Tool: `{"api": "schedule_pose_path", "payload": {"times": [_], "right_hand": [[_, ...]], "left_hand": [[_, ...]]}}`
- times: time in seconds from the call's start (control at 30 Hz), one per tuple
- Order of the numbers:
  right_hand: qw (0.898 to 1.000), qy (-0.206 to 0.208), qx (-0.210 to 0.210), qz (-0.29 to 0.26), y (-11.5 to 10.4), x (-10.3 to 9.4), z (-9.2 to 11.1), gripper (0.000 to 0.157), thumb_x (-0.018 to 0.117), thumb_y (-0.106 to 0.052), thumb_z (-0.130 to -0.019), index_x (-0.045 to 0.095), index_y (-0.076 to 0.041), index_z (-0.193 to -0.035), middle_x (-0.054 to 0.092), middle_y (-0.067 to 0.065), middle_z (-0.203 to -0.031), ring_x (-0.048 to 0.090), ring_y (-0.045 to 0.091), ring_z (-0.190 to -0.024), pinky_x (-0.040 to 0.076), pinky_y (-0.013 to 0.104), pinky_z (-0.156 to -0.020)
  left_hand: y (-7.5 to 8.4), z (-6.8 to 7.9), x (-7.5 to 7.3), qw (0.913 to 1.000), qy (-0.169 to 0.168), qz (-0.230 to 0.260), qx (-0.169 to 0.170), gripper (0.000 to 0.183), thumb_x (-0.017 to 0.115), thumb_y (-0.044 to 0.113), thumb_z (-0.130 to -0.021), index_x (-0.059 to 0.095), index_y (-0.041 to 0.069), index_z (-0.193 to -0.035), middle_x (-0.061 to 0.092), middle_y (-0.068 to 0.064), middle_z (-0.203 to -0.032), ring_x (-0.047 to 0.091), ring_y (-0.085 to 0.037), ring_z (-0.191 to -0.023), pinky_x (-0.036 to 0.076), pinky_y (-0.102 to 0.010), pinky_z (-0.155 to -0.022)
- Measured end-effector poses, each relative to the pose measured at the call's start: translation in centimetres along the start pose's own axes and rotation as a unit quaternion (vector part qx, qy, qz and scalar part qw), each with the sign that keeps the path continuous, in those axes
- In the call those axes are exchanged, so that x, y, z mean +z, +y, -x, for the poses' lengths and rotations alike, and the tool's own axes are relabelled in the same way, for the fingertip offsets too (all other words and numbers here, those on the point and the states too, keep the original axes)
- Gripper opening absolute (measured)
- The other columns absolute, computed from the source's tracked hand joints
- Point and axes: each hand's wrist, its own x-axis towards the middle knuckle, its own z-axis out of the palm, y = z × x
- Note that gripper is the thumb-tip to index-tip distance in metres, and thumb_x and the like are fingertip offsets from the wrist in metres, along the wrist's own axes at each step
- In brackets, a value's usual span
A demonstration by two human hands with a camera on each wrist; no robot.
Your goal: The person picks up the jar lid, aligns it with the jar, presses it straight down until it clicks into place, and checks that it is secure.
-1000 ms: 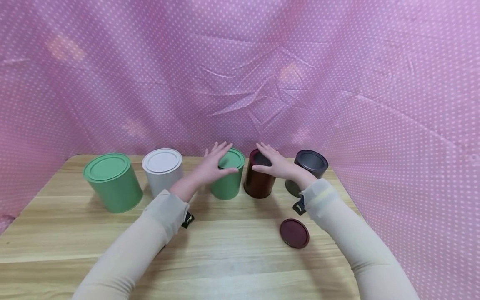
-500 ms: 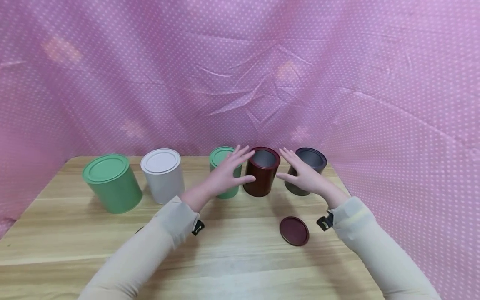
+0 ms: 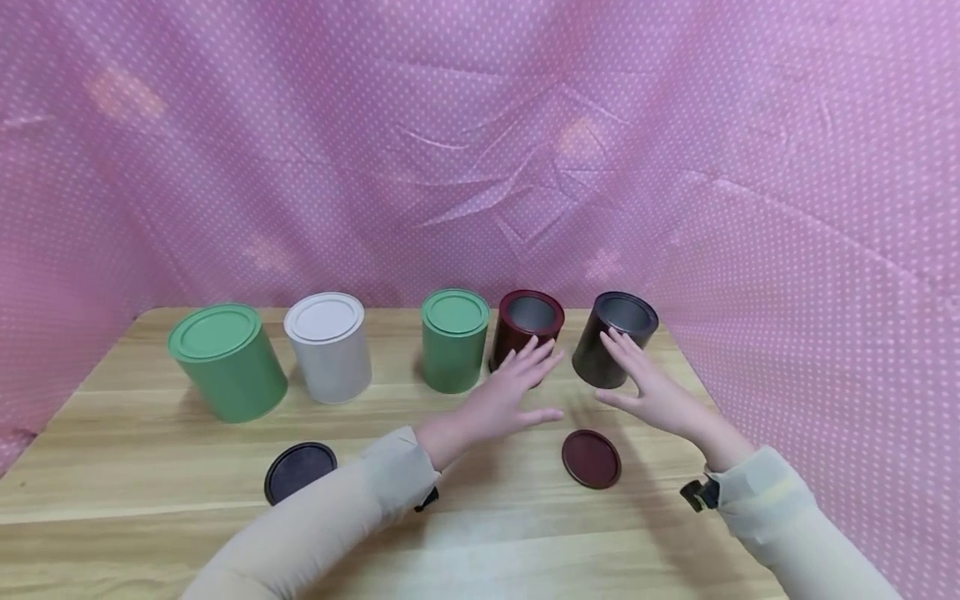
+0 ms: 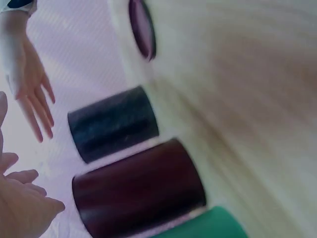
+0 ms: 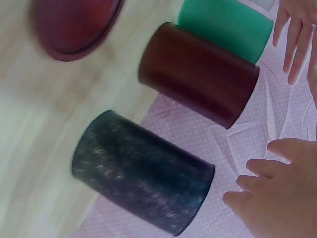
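My left hand is in the air in front of the dark red can, fingers spread and holding nothing. Its fingertips overlap the can's lower front in the head view. To the right, my right hand hovers before the black can, its fingers extended and nothing in them. Both these cans stand upright with open tops. A dark red lid lies on the wooden table between and below the hands. In the left wrist view the red can and black can appear apart from the fingers.
Left of the red can stands a small green can with its lid on. A white can and a larger green can, both lidded, are further left. A black lid lies near the left forearm. Pink dotted cloth hangs behind.
Both hands have moved to the right and nearer to the body, away from above the cans. The black lid has come into view from behind the left sleeve. The cans stay in place.
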Motion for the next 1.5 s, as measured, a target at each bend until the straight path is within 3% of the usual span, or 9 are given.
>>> {"api": "schedule_pose_path", "payload": {"times": [0.13,0.3,0.57,0.9,1.13,1.4,1.5], "right_hand": [[1.000,-0.006,0.009,-0.003,0.7,0.7,1.3,0.082,0.067,-0.027,-0.091,0.020,0.001,-0.153,0.008,0.029,-0.158,0.003,0.051,-0.144,0.013,0.072,-0.110],[1.000,0.002,0.007,0.012,1.6,1.7,2.8,0.081,0.068,-0.027,-0.090,0.023,0.001,-0.152,0.013,0.031,-0.157,0.011,0.055,-0.142,0.019,0.072,-0.108],[1.000,-0.002,0.012,0.026,2.9,3.6,4.3,0.081,0.069,-0.029,-0.089,0.025,-0.002,-0.152,0.015,0.032,-0.156,0.020,0.056,-0.138,0.025,0.072,-0.105],[1.000,-0.022,-0.002,-0.001,5.1,4.5,5.8,0.083,0.070,-0.028,-0.088,0.025,-0.001,-0.152,0.014,0.032,-0.156,0.019,0.056,-0.138,0.024,0.071,-0.106],[0.999,-0.044,-0.025,-0.002,6.4,5.2,6.2,0.086,0.073,-0.030,-0.084,0.028,0.001,-0.150,0.016,0.033,-0.155,0.020,0.056,-0.138,0.024,0.068,-0.106],[0.996,-0.060,-0.043,0.049,6.9,6.4,6.5,0.088,0.073,-0.040,-0.083,0.032,0.004,-0.148,0.022,0.031,-0.154,0.027,0.051,-0.137,0.025,0.050,-0.111],[0.996,-0.057,-0.048,0.057,7.1,6.5,6.5,0.090,0.074,-0.039,-0.082,0.031,0.005,-0.148,0.022,0.032,-0.154,0.028,0.051,-0.137,0.027,0.052,-0.111]], "left_hand": [[0.1,0.0,1.4,0.9990,-0.021,-0.038,-0.007,0.079,0.066,0.044,-0.089,0.031,0.012,-0.152,0.025,-0.010,-0.160,0.013,-0.032,-0.150,0.018,-0.055,-0.119],[-0.1,-0.2,2.9,0.9955,-0.047,-0.071,-0.041,0.081,0.058,0.055,-0.091,0.026,0.018,-0.154,0.023,-0.008,-0.161,0.015,-0.029,-0.150,0.020,-0.050,-0.120],[-0.8,-0.3,4.8,0.9895,-0.082,-0.092,-0.076,0.083,0.056,0.059,-0.090,0.024,0.019,-0.155,0.020,-0.006,-0.162,0.013,-0.028,-0.150,0.018,-0.048,-0.121],[-0.6,-0.3,8.0,0.9795,-0.120,-0.142,-0.076,0.080,0.052,0.064,-0.090,0.032,0.018,-0.152,0.025,-0.006,-0.160,0.014,-0.030,-0.150,0.023,-0.046,-0.120],[-0.2,-0.6,8.3,0.9745,-0.146,-0.142,-0.094,0.086,0.057,0.065,-0.086,0.028,0.020,-0.154,0.023,-0.008,-0.161,0.013,-0.034,-0.150,0.022,-0.051,-0.120],[0.1,-0.4,8.7,0.9683,-0.180,-0.143,-0.098,0.088,0.056,0.066,-0.086,0.027,0.019,-0.154,0.021,-0.010,-0.161,0.014,-0.036,-0.149,0.022,-0.051,-0.119],[0.2,-0.3,8.8,0.9657,-0.192,-0.143,-0.100,0.087,0.057,0.066,-0.085,0.028,0.020,-0.154,0.021,-0.010,-0.161,0.014,-0.036,-0.149,0.021,-0.052,-0.119]]}}
